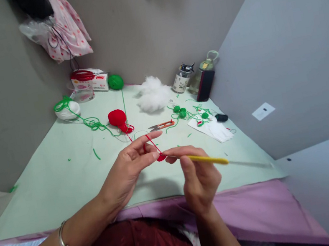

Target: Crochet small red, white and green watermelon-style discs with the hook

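Observation:
My left hand [133,162] pinches a small piece of red crochet work [161,157] between thumb and fingers. A strand of red yarn [153,142] runs taut over its raised index finger. My right hand [197,172] is closed round the yellow handle of a crochet hook [209,158], whose tip meets the red piece. Its far end reaches out to the right, blurred. Beyond my left hand lies a ball of red yarn [117,117]. Orange thread snips [162,126] rest on the table just past my fingertips.
White stuffing [153,94] sits near the back wall. Green crocheted bits [182,113] and yarn scraps lie at right by a white tissue [213,128]. A phone [206,85] leans against a bottle [208,61]. Left are tangled green yarn [92,123], a white ball [67,110] and a green ball [115,82].

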Demonstrator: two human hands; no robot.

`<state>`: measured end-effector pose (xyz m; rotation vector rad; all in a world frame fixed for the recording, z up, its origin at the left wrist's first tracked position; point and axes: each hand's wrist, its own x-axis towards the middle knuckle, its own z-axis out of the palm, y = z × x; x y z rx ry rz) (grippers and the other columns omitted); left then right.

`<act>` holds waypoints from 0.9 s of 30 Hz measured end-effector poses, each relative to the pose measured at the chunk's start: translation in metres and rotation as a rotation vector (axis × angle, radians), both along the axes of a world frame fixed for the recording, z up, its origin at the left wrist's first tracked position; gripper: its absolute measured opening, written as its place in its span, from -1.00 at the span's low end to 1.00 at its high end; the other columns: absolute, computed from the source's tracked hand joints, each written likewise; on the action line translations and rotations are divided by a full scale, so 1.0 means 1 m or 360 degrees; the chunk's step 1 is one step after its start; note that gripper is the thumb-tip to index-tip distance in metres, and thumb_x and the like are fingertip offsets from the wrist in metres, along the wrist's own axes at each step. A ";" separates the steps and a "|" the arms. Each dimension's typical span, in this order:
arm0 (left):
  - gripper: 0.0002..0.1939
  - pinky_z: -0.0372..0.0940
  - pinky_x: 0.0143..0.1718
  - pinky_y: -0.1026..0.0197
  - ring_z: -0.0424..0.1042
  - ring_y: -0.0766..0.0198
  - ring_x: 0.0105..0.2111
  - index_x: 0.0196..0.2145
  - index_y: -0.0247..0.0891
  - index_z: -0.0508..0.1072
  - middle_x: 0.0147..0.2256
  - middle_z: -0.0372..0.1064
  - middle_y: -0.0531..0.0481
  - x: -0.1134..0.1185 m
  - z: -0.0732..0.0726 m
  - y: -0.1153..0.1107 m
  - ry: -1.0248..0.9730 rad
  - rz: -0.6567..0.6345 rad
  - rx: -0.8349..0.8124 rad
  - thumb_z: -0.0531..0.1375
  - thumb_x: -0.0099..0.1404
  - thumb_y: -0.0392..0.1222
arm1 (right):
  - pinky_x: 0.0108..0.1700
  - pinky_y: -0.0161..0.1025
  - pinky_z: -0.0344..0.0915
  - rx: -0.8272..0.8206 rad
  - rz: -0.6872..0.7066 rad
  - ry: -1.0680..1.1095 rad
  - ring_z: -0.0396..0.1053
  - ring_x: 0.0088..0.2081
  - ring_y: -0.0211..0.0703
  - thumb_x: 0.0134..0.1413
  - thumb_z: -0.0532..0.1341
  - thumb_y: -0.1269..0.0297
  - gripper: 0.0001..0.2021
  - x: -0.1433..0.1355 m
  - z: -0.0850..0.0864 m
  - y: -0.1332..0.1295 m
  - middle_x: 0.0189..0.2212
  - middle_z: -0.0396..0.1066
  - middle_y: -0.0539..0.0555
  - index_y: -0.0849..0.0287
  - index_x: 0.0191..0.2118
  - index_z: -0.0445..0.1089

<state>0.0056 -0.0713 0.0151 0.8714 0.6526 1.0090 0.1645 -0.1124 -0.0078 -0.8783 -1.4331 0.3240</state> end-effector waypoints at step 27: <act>-0.65 0.30 -0.03 0.29 0.46 0.34 -0.23 -0.04 -0.13 0.70 -0.31 0.56 0.07 0.012 -0.005 -0.006 -0.0079 -0.0028 -0.0112 0.51 0.19 -0.17 | -0.17 -0.15 0.56 0.0132 -0.0314 -0.0202 0.56 -0.16 -0.15 0.31 0.27 0.48 -0.73 -0.009 -0.012 0.003 -0.17 0.57 0.07 -0.03 -0.04 0.60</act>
